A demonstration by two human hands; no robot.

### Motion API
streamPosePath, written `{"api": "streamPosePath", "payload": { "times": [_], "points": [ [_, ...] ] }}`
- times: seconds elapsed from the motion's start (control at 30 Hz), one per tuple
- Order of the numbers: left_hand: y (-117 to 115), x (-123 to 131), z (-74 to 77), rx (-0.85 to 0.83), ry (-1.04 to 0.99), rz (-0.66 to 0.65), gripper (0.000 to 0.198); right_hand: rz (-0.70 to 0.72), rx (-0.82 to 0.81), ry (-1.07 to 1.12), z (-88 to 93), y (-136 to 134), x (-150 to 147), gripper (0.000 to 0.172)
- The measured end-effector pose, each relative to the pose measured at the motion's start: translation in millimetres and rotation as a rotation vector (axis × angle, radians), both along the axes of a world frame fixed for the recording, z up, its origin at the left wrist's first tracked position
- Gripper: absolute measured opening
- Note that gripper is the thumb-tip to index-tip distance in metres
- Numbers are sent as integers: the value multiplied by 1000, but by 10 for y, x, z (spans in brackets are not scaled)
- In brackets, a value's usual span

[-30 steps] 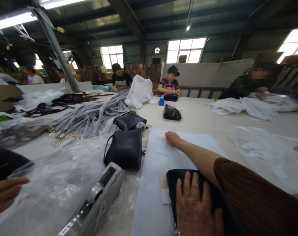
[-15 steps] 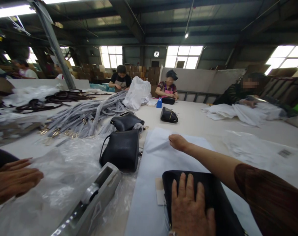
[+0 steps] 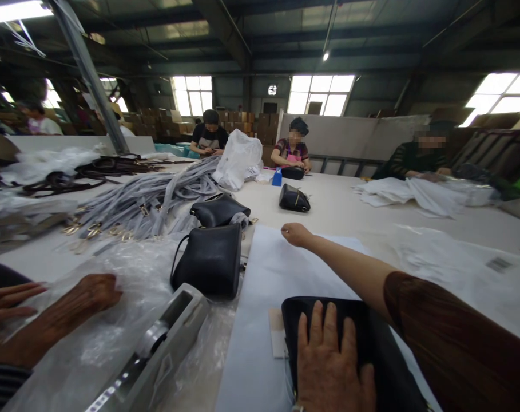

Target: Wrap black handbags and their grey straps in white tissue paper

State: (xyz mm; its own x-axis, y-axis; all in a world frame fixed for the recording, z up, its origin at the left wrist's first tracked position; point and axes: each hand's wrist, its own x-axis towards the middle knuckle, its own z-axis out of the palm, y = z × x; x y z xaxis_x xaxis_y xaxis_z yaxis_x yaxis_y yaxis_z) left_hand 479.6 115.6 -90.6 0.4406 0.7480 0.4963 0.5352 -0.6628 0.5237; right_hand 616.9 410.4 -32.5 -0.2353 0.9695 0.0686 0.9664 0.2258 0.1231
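Note:
Beneath my left hand (image 3: pixel 330 355), laid flat with fingers spread, is a black bag (image 3: pixel 380 343) near the front edge of the view. A beige tag (image 3: pixel 277 333) sticks out from the bag's left side. The bag rests on a white sheet (image 3: pixel 251 320). My right hand (image 3: pixel 297 235) reaches in from the right and is closed at the far edge of the sheet, pinching it. Left of the sheet stands another black bag (image 3: pixel 214 260) with a thin strap, and a third black bag (image 3: pixel 221 210) lies just behind it.
A grey tape dispenser (image 3: pixel 169 349) sits on clear plastic (image 3: pixel 135 269). At the left, a co-worker's hands (image 3: pixel 88 294) touch that plastic. Grey wrapped straps (image 3: pixel 157 191) lie behind. Farther back are a small black bag (image 3: pixel 294 198), a blue object (image 3: pixel 277 177) and seated people.
My right hand has moved slightly left and away along the sheet, whose creases have lessened. My left hand stays on the bag. The co-worker's hand has come farther over the plastic.

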Motion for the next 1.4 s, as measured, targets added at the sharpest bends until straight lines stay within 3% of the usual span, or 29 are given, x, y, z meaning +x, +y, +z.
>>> {"api": "streamPosePath", "payload": {
  "times": [0.17,0.37,0.7,0.9,1.1,1.4],
  "points": [
    [23,-4,-5,15,18,2,68,-39,-69,29,-208,272,-415,30],
    [14,-23,7,31,27,-3,80,-89,-53,9,-408,264,-588,28],
    [22,-15,-23,31,42,-13,83,-115,-24,33,-486,239,-554,28],
    [9,-25,-10,-25,21,-32,83,-146,-27,59,-485,252,-542,41],
    [22,-41,26,-44,16,-53,81,-136,-49,45,-493,273,-544,27],
    [32,-29,-19,-25,6,-46,79,-143,-4,77,-493,217,-538,27]
  ]
}}
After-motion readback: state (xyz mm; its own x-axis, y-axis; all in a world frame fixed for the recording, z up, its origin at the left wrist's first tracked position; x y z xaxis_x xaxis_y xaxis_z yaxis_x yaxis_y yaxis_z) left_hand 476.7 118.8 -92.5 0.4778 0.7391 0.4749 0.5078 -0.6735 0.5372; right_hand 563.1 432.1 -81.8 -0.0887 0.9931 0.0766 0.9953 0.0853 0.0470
